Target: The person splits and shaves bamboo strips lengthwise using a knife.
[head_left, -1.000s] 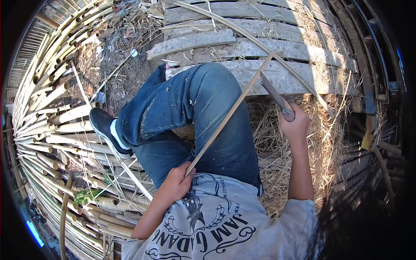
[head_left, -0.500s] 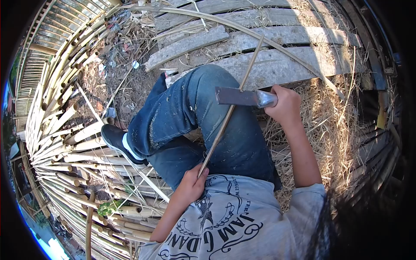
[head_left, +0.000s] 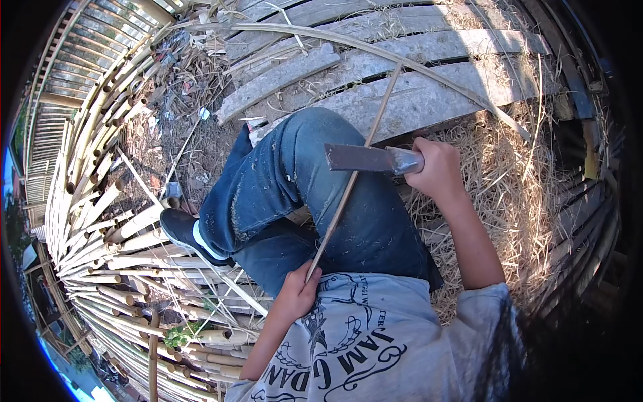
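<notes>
Closed round the handle of a broad-bladed knife (head_left: 362, 159) is my right hand (head_left: 434, 167). The blade lies across a thin bamboo strip (head_left: 343, 201), above my raised knee. My left hand (head_left: 299, 289) pinches the strip's lower end near my shirt. From there the strip slants up over my thigh, and its far end reaches the wooden slats (head_left: 429, 100). Whether the blade touches the strip cannot be made out.
Many cut bamboo poles (head_left: 114, 231) are stacked at the left. A long curved bamboo strip (head_left: 375, 51) lies over the slats, beside a short loose board (head_left: 278, 82). Dry shavings (head_left: 499, 194) cover the ground at the right.
The knife has swung from upright beside the strip's far end to lying across the strip. The strip's far end has shifted slightly left. The view has also shifted.
</notes>
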Demonstrator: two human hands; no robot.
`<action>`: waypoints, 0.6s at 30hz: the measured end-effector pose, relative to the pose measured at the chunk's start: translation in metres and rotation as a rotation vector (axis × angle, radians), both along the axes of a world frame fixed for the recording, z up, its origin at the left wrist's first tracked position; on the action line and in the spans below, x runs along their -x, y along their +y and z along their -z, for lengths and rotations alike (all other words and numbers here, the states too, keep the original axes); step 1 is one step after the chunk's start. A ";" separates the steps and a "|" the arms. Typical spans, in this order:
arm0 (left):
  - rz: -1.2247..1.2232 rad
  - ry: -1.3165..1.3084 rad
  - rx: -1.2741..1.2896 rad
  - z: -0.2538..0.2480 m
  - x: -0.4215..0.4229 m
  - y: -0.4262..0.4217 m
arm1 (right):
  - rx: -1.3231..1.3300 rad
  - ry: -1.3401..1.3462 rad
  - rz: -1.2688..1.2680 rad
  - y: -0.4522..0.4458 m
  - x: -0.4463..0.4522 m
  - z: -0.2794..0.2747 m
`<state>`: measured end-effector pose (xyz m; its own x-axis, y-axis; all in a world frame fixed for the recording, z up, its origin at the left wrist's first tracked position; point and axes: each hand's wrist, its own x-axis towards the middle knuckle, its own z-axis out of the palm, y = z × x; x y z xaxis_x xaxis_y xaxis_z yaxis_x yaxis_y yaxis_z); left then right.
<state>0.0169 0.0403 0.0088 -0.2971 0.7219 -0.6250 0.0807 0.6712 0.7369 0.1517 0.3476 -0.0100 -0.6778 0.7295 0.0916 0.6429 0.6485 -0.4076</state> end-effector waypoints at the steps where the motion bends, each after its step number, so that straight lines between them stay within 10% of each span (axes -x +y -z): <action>1: -0.016 0.008 -0.009 -0.001 -0.001 -0.002 | -0.029 0.013 0.092 0.013 0.000 0.006; 18: -0.015 0.053 -0.025 0.003 0.000 -0.006 | -0.033 -0.064 0.068 0.019 0.006 -0.016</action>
